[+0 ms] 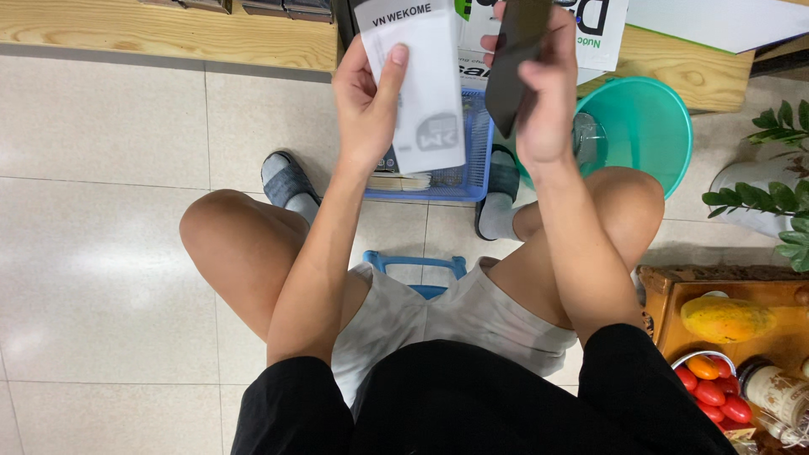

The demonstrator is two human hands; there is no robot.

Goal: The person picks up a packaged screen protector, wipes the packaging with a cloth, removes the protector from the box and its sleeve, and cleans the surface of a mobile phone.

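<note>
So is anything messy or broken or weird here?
Nothing looks broken or spilled. The left hand holds a white packet, the right hand a dark flat thing, above a blue basket. A teal tub sits beside it.

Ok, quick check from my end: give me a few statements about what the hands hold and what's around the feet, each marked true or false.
1. The left hand holds a white packet. True.
2. The right hand is empty. False: it grips a dark flat item.
3. A blue basket sits on the floor between the feet. True.
4. The teal basin is on the person's left. False: it is on the right.
5. Red tomatoes lie at lower right. True.
</note>
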